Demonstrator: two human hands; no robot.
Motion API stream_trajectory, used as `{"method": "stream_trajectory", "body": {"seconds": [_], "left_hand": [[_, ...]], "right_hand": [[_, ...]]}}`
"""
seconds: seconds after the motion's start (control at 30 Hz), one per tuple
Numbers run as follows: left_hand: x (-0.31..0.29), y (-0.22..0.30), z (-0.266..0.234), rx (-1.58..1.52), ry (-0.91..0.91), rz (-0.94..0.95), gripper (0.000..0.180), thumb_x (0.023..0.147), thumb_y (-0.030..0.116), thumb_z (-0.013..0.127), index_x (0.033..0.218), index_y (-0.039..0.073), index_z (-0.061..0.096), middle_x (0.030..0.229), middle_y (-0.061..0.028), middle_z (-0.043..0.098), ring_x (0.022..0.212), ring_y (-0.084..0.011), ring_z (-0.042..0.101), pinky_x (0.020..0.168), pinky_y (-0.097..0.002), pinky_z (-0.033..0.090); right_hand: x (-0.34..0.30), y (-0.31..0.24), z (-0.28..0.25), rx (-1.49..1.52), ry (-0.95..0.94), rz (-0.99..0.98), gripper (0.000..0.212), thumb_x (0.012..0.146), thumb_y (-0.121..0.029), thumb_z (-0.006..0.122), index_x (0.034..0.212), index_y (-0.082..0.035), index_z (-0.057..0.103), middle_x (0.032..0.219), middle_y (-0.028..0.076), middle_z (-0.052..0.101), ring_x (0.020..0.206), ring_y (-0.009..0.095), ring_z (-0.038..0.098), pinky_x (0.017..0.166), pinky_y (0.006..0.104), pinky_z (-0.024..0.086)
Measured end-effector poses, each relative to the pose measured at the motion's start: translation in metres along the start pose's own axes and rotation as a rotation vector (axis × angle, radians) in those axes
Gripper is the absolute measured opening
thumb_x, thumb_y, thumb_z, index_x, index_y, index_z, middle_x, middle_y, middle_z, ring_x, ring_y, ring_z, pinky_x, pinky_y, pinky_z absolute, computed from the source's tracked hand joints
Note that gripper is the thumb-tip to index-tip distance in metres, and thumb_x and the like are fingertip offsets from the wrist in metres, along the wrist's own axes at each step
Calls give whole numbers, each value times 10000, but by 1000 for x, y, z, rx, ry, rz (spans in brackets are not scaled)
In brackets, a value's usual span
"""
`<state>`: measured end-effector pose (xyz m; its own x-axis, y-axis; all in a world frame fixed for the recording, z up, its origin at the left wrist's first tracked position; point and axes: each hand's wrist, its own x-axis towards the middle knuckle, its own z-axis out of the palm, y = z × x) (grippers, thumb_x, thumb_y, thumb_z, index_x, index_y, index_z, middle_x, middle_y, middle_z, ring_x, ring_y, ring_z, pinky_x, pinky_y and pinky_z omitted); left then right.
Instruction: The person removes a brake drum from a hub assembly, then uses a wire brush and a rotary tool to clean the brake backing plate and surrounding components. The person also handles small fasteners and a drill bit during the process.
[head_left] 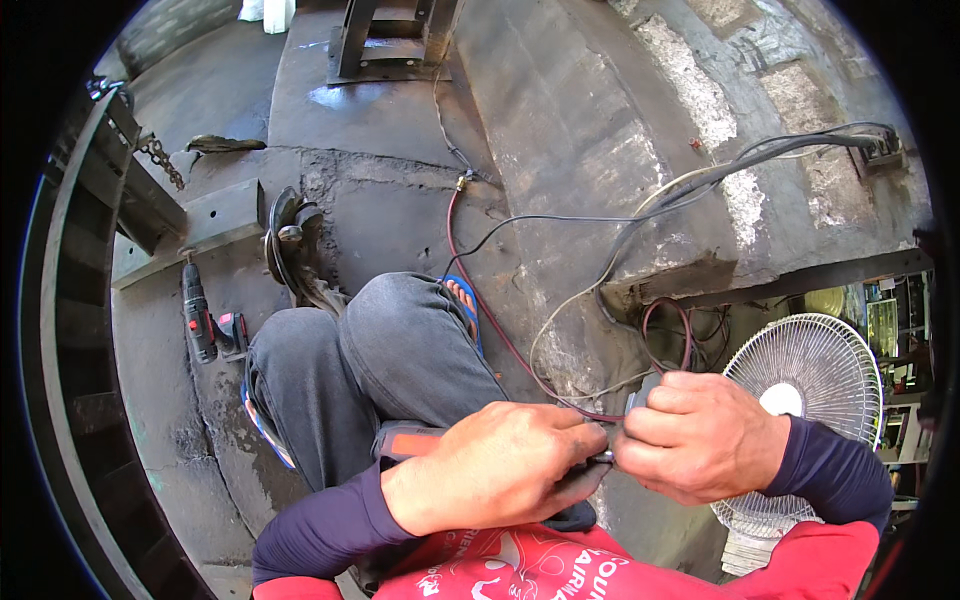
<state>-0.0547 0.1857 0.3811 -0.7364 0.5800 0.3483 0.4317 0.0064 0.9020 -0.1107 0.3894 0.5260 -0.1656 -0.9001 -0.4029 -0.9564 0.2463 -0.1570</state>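
My left hand (510,465) and my right hand (700,435) meet in front of my lap, both closed. Between the left thumb and fingers a small shiny metal piece (603,457) shows, mostly covered, so its kind is unclear. The right fingers are curled close beside it, and what they pinch is hidden. A flat grey piece (640,390) sticks out past the right fingers; I cannot tell whether they grip it. Behind the left wrist, against my thigh, an orange and grey object (408,441) is partly covered.
A cordless drill (200,315) rests on the concrete floor at left, near a steel beam (200,230) and a round metal part (290,235). A red hose (480,285) and black cables (690,195) cross the floor. At right stands a white fan (800,390).
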Motion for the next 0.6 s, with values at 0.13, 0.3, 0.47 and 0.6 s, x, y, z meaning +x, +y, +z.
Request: {"method": "stream_trajectory", "body": {"seconds": [0.13,0.3,0.47,0.6], "left_hand": [[2,-2,-1,12,40,3,249,868,182,773,1057,36,701,814,-129,629,772,-361,676,664,-474,539],[1,-2,-1,4,36,-37,253,872,191,779,1063,41,708,840,-132,653,787,-368,684,675,-471,544],[0,-2,8,21,50,-15,264,879,210,781,1060,34,704,833,-134,648,789,-378,682,675,-477,550],[1,-2,13,53,38,-12,249,882,194,770,1059,34,702,830,-133,645,785,-377,683,676,-481,552]], "right_hand": [[-2,7,-2,-131,31,-85,201,813,-237,695,969,-125,637,864,-8,530,793,166,570,710,319,452],[0,-3,10,103,82,113,240,827,-218,770,958,-97,609,877,47,542,797,233,598,704,362,489],[-7,-5,14,699,2,386,265,1035,-287,629,970,-32,595,839,143,592,794,349,644,715,440,525],[-9,-1,16,1250,-270,730,315,1089,-294,554,978,-3,590,764,180,624,740,409,637,684,468,500]]}}
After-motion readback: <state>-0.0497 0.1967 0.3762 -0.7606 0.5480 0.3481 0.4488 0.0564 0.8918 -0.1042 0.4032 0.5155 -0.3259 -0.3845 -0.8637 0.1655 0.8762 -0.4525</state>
